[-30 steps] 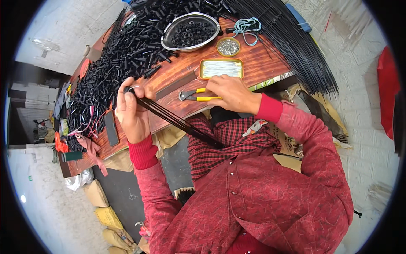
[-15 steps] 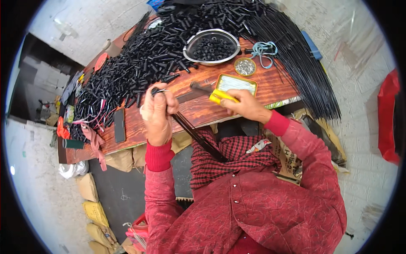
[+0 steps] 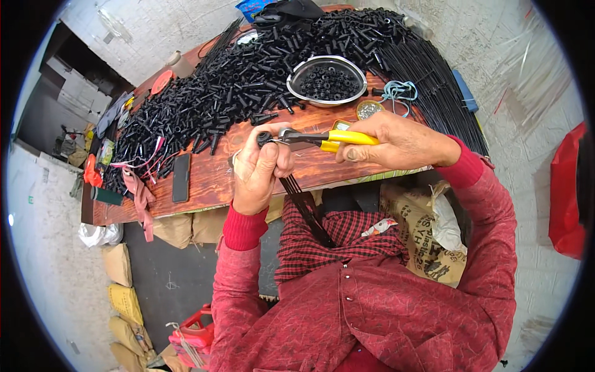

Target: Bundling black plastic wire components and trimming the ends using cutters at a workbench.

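My left hand [image 3: 255, 177] is closed around a black tubular piece [image 3: 264, 137], whose round end shows above the fingers. Several thin black rods [image 3: 304, 208] hang below this fist and reach down to the checked cloth on my lap; whether they join the piece is hidden by the fingers. In my right hand [image 3: 400, 141] are pliers with yellow handles [image 3: 356, 137], held level. Their dark metal jaws [image 3: 286, 133] meet the top of my left fist, right beside the black piece. What lies between the jaws is too small to make out.
A large heap of black tubular pieces [image 3: 229, 87] covers the wooden table [image 3: 211, 177]. A metal bowl [image 3: 291, 90] holds black rings. Beside it are a round tin [image 3: 370, 109] of small silvery parts, a blue cord [image 3: 400, 91] and long black rods [image 3: 437, 87]. A phone [image 3: 180, 178] lies at left.
My right hand has brought the pliers leftward, and their jaws now touch at my left fist. Before, they were apart from it. My left hand keeps its hold.
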### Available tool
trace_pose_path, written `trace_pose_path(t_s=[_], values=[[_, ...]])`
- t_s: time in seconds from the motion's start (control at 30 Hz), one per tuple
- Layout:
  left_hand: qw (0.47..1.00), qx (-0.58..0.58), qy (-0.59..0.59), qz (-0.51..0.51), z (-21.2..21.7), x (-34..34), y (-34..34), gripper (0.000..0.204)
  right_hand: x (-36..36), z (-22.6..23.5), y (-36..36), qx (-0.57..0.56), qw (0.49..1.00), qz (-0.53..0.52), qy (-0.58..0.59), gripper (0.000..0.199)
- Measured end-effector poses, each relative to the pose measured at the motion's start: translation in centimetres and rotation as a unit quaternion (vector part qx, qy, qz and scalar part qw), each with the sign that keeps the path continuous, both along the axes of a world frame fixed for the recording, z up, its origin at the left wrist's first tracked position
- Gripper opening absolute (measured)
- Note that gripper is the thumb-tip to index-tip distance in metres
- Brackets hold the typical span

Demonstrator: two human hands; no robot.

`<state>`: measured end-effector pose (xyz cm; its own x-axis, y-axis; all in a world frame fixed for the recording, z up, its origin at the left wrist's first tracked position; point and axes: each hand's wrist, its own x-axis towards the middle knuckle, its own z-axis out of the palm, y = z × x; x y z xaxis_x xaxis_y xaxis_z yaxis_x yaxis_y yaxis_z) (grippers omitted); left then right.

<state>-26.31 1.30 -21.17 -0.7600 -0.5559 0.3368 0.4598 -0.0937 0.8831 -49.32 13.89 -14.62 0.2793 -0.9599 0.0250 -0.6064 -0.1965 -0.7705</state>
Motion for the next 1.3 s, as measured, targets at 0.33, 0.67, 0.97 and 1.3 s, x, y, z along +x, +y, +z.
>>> trace_pose_path(t_s=[0.33,0.67,0.97,1.3], values=[[0.991,-0.055,-0.077,0.097,0.8,-1.1,1.0,0.025,-0.6,1.4,0.0,-0.230,0.945,-0.012,0.230,0.020],[0.993,-0.062,-0.088,0.038,1.3,-0.9,2.2,0.026,-2.0,0.9,1.9,0.384,0.887,-0.075,-0.244,0.046],[0.996,-0.053,-0.060,0.033,0.7,-2.6,4.6,0.036,0.1,0.6,6.1,-0.156,0.972,-0.166,0.057,0.037],[0.996,-0.051,-0.064,-0.023,0.9,-3.0,4.2,0.037,-2.5,-0.3,7.7,0.341,0.905,-0.154,-0.204,0.058]])
